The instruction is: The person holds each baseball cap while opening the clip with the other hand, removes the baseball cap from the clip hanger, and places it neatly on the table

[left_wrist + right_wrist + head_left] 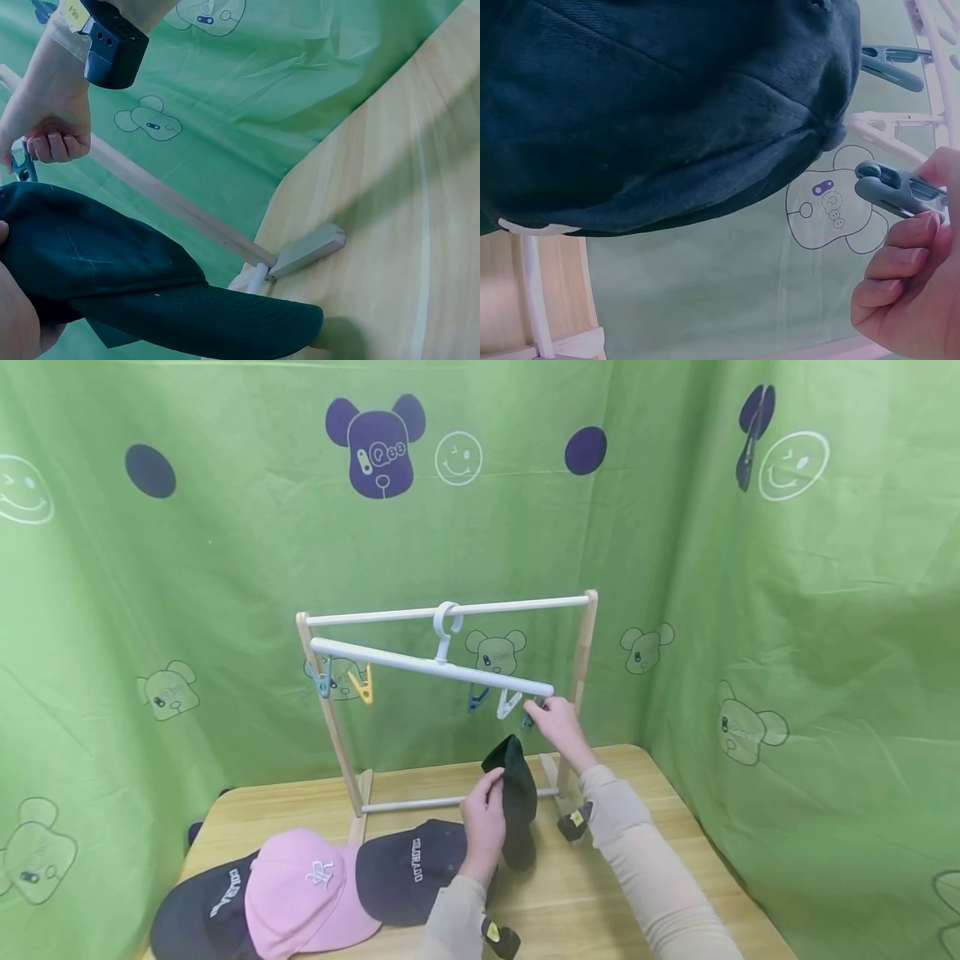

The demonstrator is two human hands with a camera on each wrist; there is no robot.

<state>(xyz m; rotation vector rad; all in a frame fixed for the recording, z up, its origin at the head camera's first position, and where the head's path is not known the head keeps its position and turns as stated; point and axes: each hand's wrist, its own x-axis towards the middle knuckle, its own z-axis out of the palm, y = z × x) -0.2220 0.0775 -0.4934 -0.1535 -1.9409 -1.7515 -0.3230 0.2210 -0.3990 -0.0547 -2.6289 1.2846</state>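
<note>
My left hand [484,820] grips a dark green baseball cap [519,806] by its crown, the brim hanging downward above the table. In the right wrist view the cap's crown [675,112] fills the upper left. My right hand [559,727] pinches a blue-green clip [900,189] between thumb and fingers at the low right end of a white hanger [442,671]. This clip stands apart from the cap. A white clip [509,703] and a blue clip [477,697] hang beside it; a yellow clip [363,683] and a light blue clip [322,680] hang at the left end.
The hanger hooks over the top bar [517,606] of a wooden-sided rack standing on the table [600,893]. Along the front left lie a black cap [198,910], a pink cap [288,885] and a dark cap [401,868]. Green curtains [225,568] surround the table.
</note>
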